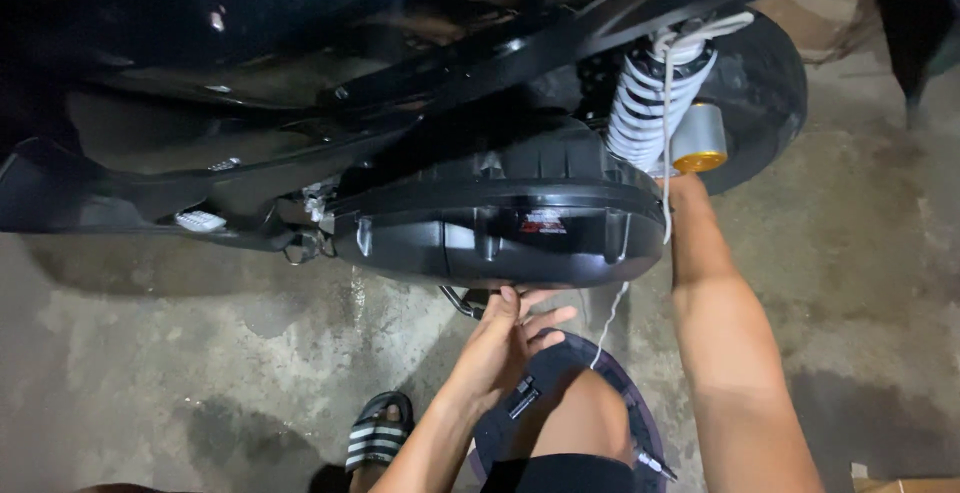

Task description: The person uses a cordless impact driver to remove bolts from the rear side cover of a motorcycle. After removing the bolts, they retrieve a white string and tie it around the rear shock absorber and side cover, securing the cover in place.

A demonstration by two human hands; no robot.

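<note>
Just one view here, from a head cam looking steeply down at a concrete floor [180, 373] from close range. The black scooter [480, 203] fills the top half, 9 to 3 o'clock, rear wheel [770, 83] at about 1. The wearer's own knee [585, 418] and sandal [378, 438] sit at 6, so it's a crouched viewpoint.

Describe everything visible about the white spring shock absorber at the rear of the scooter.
The shock absorber is a white coil spring around a dark core, tilted, mounted beside the rear wheel above the black engine cover. A silver canister with a gold end sits beside its lower part. A white cord hangs over it. The right hand is hidden behind its base.
</note>
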